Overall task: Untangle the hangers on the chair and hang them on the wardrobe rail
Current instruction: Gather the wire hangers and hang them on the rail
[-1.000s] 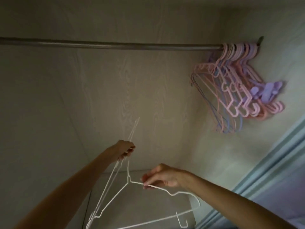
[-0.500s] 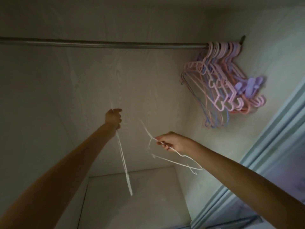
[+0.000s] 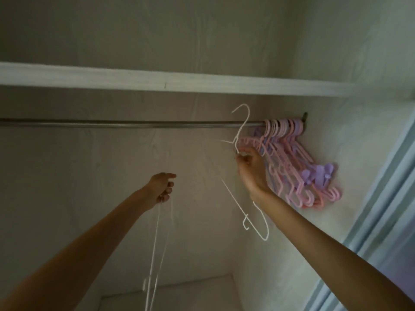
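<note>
The right hand (image 3: 249,167) has risen since half a second ago, and now pinches the neck of a white wire hanger (image 3: 241,129) with curled fingers. The hook pokes above the wardrobe rail (image 3: 134,125), just left of the pink and purple hangers (image 3: 298,162) bunched at the rail's right end. The left hand (image 3: 162,187), lower and to the left, grips other white hangers (image 3: 155,254) dangling below it.

dim, soft-focus (edges bowed)
</note>
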`<state>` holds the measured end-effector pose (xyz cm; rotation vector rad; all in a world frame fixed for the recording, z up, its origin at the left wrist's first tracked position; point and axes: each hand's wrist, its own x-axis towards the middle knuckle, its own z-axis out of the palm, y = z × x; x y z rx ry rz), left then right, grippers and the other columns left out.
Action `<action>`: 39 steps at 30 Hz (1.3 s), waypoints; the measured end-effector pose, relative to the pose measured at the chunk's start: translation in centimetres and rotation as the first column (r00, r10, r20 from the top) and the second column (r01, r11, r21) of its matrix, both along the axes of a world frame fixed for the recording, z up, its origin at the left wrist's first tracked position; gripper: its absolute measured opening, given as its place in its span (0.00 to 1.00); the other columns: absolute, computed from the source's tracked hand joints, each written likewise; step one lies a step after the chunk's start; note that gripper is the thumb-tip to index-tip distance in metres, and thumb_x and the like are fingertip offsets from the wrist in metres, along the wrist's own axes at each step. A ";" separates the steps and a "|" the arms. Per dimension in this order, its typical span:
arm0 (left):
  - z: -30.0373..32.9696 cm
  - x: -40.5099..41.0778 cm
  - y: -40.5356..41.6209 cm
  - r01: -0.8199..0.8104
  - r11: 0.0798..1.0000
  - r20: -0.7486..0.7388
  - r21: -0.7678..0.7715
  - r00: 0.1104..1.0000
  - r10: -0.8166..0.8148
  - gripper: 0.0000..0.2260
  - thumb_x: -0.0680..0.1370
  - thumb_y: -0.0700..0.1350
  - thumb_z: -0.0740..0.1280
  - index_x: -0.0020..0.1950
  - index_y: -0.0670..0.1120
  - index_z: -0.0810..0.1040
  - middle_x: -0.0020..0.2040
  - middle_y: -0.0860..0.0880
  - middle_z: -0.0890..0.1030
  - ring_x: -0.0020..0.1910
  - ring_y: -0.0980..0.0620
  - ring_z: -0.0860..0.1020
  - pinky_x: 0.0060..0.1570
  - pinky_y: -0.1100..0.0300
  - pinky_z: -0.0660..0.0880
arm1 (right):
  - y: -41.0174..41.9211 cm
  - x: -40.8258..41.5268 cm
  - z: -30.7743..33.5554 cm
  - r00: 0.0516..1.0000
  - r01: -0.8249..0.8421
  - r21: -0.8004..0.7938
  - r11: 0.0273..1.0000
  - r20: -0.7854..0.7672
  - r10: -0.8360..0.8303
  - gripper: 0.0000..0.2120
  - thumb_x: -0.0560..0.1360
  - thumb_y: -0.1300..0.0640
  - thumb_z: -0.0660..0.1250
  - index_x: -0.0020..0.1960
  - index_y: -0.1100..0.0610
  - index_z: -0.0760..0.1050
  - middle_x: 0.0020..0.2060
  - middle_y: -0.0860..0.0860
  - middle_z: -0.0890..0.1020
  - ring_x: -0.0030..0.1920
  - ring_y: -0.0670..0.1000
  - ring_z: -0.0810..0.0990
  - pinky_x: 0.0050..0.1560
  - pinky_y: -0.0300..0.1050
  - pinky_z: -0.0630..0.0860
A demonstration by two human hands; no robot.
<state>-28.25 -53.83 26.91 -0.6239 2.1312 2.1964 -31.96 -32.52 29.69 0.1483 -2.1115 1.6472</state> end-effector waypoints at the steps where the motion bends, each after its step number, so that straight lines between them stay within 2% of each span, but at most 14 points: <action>1: 0.3 -0.1 0.2 0.008 1.000 0.000 -0.005 1.000 -0.008 0.13 0.82 0.40 0.49 0.56 0.45 0.72 0.33 0.49 0.67 0.18 0.59 0.63 0.18 0.73 0.57 | -0.1 -0.7 0.6 1.000 0.010 0.025 1.000 0.002 -0.010 0.09 0.75 0.64 0.61 0.52 0.56 0.75 0.37 0.52 0.77 0.35 0.50 0.74 0.41 0.45 0.70; 7: 0.9 0.2 1.2 0.071 0.997 0.012 -0.037 0.997 -0.070 0.12 0.82 0.41 0.52 0.51 0.44 0.75 0.36 0.49 0.72 0.29 0.54 0.66 0.20 0.69 0.64 | -0.9 -3.2 1.0 0.976 0.057 0.289 0.956 0.185 -0.114 0.14 0.76 0.64 0.59 0.60 0.60 0.75 0.59 0.58 0.78 0.59 0.57 0.76 0.55 0.43 0.69; 11: 1.2 0.4 1.5 0.093 0.988 0.041 -0.121 0.995 -0.089 0.12 0.81 0.42 0.53 0.49 0.46 0.76 0.37 0.50 0.73 0.31 0.54 0.68 0.30 0.64 0.64 | -0.5 -3.4 -0.3 0.957 0.015 0.296 0.955 0.274 -0.099 0.13 0.75 0.62 0.58 0.58 0.54 0.73 0.59 0.57 0.78 0.57 0.59 0.78 0.57 0.46 0.74; 13: 1.4 0.5 1.4 0.114 0.985 0.049 -0.130 0.993 -0.108 0.11 0.81 0.42 0.54 0.51 0.45 0.76 0.37 0.50 0.74 0.31 0.54 0.69 0.30 0.64 0.64 | -0.1 -3.1 -0.6 0.945 -0.059 0.423 0.904 0.316 -0.086 0.19 0.76 0.60 0.59 0.67 0.56 0.67 0.65 0.56 0.73 0.63 0.58 0.74 0.62 0.45 0.70; 14: 1.4 0.5 1.3 0.125 0.984 0.049 -0.129 0.992 -0.119 0.11 0.81 0.42 0.54 0.51 0.45 0.76 0.38 0.50 0.74 0.32 0.54 0.69 0.31 0.64 0.64 | 0.0 -3.0 -0.5 0.957 -0.055 0.526 0.849 0.271 -0.105 0.25 0.77 0.59 0.60 0.72 0.59 0.60 0.70 0.57 0.68 0.68 0.58 0.68 0.66 0.46 0.65; 15: 1.5 0.5 1.2 0.137 0.983 0.049 -0.125 0.990 -0.132 0.11 0.81 0.42 0.54 0.52 0.45 0.76 0.38 0.50 0.74 0.32 0.54 0.69 0.31 0.64 0.65 | 0.0 -2.7 -0.2 0.982 0.016 0.611 0.791 0.138 -0.126 0.29 0.77 0.58 0.61 0.74 0.61 0.55 0.72 0.59 0.64 0.71 0.58 0.64 0.68 0.47 0.62; 17: 1.7 0.4 1.0 0.165 0.979 0.047 -0.118 0.986 -0.161 0.11 0.81 0.42 0.54 0.53 0.45 0.76 0.39 0.49 0.75 0.32 0.54 0.70 0.30 0.64 0.65 | -0.4 -2.3 1.3 0.957 0.261 0.634 0.728 -0.268 -0.110 0.30 0.75 0.58 0.64 0.73 0.63 0.58 0.69 0.60 0.66 0.69 0.60 0.65 0.67 0.49 0.63; 19: 2.1 0.2 0.9 0.180 0.978 0.043 -0.104 0.983 -0.177 0.12 0.81 0.43 0.54 0.51 0.45 0.77 0.39 0.49 0.75 0.32 0.54 0.70 0.30 0.63 0.66 | -0.9 -3.6 3.3 0.868 0.390 0.644 0.658 -0.496 -0.028 0.28 0.74 0.57 0.65 0.72 0.61 0.62 0.67 0.59 0.70 0.67 0.59 0.68 0.67 0.51 0.64; 22: 2.5 -0.2 0.9 0.183 0.976 0.053 -0.117 0.983 -0.178 0.12 0.81 0.43 0.54 0.47 0.46 0.77 0.39 0.49 0.76 0.32 0.54 0.70 0.31 0.63 0.66 | -0.9 -6.4 5.2 0.893 0.364 0.850 0.380 -0.434 0.115 0.27 0.78 0.52 0.59 0.74 0.59 0.58 0.72 0.57 0.65 0.73 0.56 0.62 0.73 0.55 0.53; 24: 2.7 -0.4 1.0 0.186 0.975 0.065 -0.121 0.982 -0.179 0.12 0.82 0.43 0.54 0.48 0.46 0.77 0.39 0.49 0.76 0.32 0.54 0.71 0.31 0.63 0.66 | -0.3 -8.1 5.1 0.916 0.333 0.906 0.260 -0.376 0.137 0.26 0.80 0.52 0.57 0.75 0.57 0.57 0.72 0.56 0.65 0.73 0.55 0.61 0.74 0.55 0.49; 29: 2.8 -0.5 0.9 0.191 0.975 0.055 -0.112 0.981 -0.186 0.09 0.82 0.44 0.55 0.55 0.46 0.74 0.41 0.48 0.77 0.34 0.53 0.73 0.34 0.62 0.70 | 3.6 -9.5 4.4 0.867 0.463 0.851 0.246 -0.493 0.075 0.25 0.76 0.55 0.63 0.72 0.59 0.65 0.67 0.59 0.72 0.69 0.59 0.68 0.71 0.58 0.57; 34: 2.2 -0.6 0.4 0.161 0.987 -0.024 -0.018 0.987 -0.161 0.09 0.83 0.40 0.54 0.59 0.46 0.71 0.44 0.46 0.78 0.40 0.50 0.76 0.39 0.58 0.74 | 7.4 -10.3 3.9 0.872 0.483 0.840 0.248 -0.486 -0.052 0.27 0.75 0.58 0.65 0.72 0.61 0.63 0.71 0.59 0.67 0.72 0.61 0.64 0.72 0.58 0.54; 37: 1.9 -0.9 -0.2 0.127 0.989 -0.043 0.072 0.991 -0.124 0.09 0.82 0.40 0.54 0.57 0.47 0.72 0.45 0.47 0.78 0.41 0.51 0.76 0.40 0.58 0.74 | 8.3 -10.4 3.9 0.902 0.430 0.857 0.283 -0.423 -0.090 0.28 0.77 0.54 0.63 0.74 0.59 0.59 0.74 0.56 0.62 0.74 0.59 0.57 0.72 0.57 0.50; 39: 1.7 -1.0 -0.9 0.119 0.978 -0.056 0.171 0.992 -0.111 0.09 0.82 0.39 0.55 0.53 0.48 0.74 0.44 0.48 0.78 0.40 0.52 0.76 0.38 0.59 0.74 | 8.4 -10.4 3.8 0.887 0.454 0.837 0.307 -0.456 -0.069 0.30 0.76 0.49 0.62 0.74 0.60 0.60 0.73 0.57 0.63 0.74 0.59 0.59 0.71 0.58 0.52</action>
